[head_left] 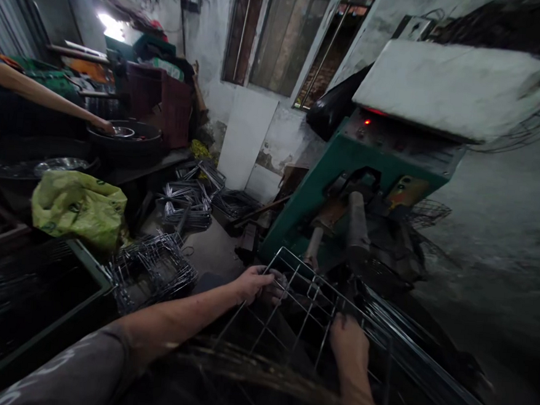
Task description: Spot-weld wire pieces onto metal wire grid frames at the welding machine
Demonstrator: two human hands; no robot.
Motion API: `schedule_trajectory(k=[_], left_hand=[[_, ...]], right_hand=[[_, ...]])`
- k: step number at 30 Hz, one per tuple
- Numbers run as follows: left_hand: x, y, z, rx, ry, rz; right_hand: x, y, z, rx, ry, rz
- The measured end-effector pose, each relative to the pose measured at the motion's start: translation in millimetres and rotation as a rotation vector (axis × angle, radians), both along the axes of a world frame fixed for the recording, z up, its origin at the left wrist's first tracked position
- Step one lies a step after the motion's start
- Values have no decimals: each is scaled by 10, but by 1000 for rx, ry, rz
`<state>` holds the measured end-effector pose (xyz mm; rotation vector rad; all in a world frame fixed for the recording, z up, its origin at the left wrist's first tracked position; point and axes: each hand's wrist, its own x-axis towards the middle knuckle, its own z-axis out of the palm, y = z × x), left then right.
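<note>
A wire grid (305, 321) of thin metal rods lies tilted in front of me. My left hand (264, 284) is closed on its left edge, thumb lying over the rod. On the right, my right hand (349, 342) is curled round a rod of the same grid; its fingertips are partly hidden. Just beyond the grid stands a green machine (292, 213) with two thick cylindrical arms, and a red light glows on its upper panel. The near part of the grid fades into darkness and blur.
Stacks of bent wire frames (189, 203) lie on the floor, with a tangled wire pile (152, 268) nearer. A yellow-green sack (80, 204) is at left. Long metal rods (408, 335) lie at right. A co-worker's arm (50, 94) reaches into a black basin (130, 146).
</note>
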<state>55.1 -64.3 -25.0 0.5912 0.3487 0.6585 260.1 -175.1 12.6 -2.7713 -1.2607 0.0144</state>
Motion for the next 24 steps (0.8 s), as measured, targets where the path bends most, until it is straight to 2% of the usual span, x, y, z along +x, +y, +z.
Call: schedule_trajectory(k=[10, 17, 21, 24], left_hand=[[14, 1, -76, -4, -25, -11], [9, 30, -80, 15, -41, -11], [-60, 59, -6, 51, 10, -61], [-207, 0, 34, 107, 94, -63]], right_hand=[[41, -2, -75, -33, -12, -40], [33, 45, -19, -2, 22, -20], [-121, 94, 15, 69, 54, 30], [-305, -41, -5, 137, 98, 28]])
